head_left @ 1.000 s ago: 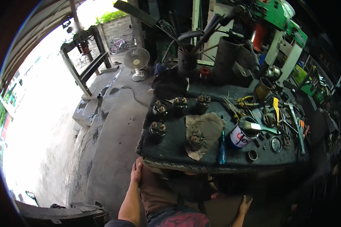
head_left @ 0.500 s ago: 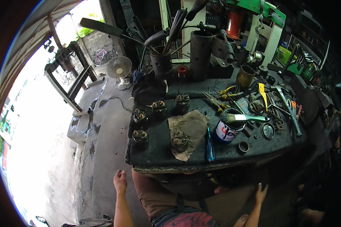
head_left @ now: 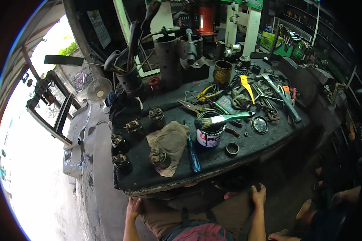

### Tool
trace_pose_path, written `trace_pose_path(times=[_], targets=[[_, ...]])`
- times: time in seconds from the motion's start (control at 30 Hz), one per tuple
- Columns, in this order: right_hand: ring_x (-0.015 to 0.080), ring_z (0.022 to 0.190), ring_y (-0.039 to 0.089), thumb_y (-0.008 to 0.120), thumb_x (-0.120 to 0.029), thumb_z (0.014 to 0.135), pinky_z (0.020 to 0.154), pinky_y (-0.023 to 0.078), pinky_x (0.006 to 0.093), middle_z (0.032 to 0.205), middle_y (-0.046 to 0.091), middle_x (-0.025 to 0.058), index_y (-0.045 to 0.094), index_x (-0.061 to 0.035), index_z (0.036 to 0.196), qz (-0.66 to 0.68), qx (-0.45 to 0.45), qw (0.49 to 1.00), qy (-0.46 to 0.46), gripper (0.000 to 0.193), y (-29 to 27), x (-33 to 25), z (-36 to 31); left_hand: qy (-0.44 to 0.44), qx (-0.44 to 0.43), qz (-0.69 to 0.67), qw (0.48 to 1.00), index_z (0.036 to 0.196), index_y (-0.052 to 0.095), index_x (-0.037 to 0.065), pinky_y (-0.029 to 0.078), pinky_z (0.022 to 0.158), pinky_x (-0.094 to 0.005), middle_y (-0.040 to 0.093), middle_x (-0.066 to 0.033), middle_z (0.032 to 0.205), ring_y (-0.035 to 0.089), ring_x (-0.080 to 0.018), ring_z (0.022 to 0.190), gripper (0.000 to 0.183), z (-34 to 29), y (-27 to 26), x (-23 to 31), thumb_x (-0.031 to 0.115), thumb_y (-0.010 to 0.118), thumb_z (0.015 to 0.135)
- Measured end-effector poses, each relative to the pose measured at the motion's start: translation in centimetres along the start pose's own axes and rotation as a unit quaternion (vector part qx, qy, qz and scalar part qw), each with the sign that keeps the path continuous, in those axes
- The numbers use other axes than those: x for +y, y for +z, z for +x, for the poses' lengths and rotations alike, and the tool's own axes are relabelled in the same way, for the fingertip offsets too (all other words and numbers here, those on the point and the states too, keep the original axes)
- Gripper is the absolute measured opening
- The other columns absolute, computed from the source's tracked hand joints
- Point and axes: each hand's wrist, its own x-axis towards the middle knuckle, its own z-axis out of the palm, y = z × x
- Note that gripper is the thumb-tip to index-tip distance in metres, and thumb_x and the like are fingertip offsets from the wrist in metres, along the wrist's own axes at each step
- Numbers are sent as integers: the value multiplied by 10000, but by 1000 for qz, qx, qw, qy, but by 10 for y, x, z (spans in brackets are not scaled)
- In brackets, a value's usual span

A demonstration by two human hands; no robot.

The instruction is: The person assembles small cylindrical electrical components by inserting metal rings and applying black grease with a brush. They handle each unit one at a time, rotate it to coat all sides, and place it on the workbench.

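Observation:
My left hand (head_left: 134, 206) is at my left knee, just below the front edge of the workbench (head_left: 149, 186). It appears open, its fingers partly hidden. At my right knee is my right hand (head_left: 259, 195), open with thumb and fingers apart. Neither hand shows an object in it. On the bench above them, several dark cylindrical parts with copper-coloured terminals (head_left: 120, 160) stand at the left. One such part (head_left: 157, 156) is on a stained cloth (head_left: 171, 138). A blue-handled screwdriver (head_left: 194, 156) lies beside the cloth. Across an open paint can (head_left: 208, 140) rests a paintbrush (head_left: 225, 118).
Pliers (head_left: 191, 106), a hammer (head_left: 285, 102), a yellow scraper (head_left: 247, 89), a metal ring (head_left: 232, 148) and a round lid (head_left: 259, 125) crowd the bench's right. Tall metal cylinders (head_left: 167, 60) stand behind. Another person's feet (head_left: 304, 209) show at lower right.
Both hands have come up and inward to my knees from out at the sides. The view has turned right, so the bench appears farther left and tilted.

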Motion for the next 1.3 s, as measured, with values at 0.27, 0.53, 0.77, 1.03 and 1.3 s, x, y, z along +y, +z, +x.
trace_pose_path(times=[0.27,0.53,0.77,1.03,1.3], targets=[[152,1024,683,733,-59,963,903,549,303,1157,719,92,722,16,1194,333,4,906,-259,243,-94,-171,-30,103,-330,58,937,1344,708,3,559,972,-331,770,-174,1212,734,-202,1095,457,-131,-77,224,246,783,964],[361,1198,641,783,-78,893,1034,517,433,1369,625,186,726,-3,1191,131,73,865,-480,312,-101,-278,-69,378,88,-181,904,1369,660,-26,569,963,-335,707,-163,1277,700,-230,1108,521,-155,-25,350,37,829,880],[360,1211,635,766,-84,904,1050,511,431,1364,625,187,723,7,1189,154,64,886,-433,302,-110,-257,-80,393,193,-32,898,1583,408,-29,475,1121,-428,565,-240,1498,577,-346,1360,880,-117,17,380,84,866,841],[290,1130,659,735,-86,924,1002,534,399,1297,650,165,726,24,1135,238,35,900,-363,238,-115,-221,-111,354,-25,-344,870,1467,553,-72,529,1040,-326,727,-147,1270,690,-206,1140,572,-106,-1,380,74,779,963],[243,1016,680,779,-82,896,856,579,353,1228,686,169,720,-6,1212,306,-152,849,-403,331,-94,-240,-153,293,-302,-539,730,1558,394,-83,608,1017,-455,653,-250,1350,715,-363,1190,907,-127,-12,367,391,837,925]])
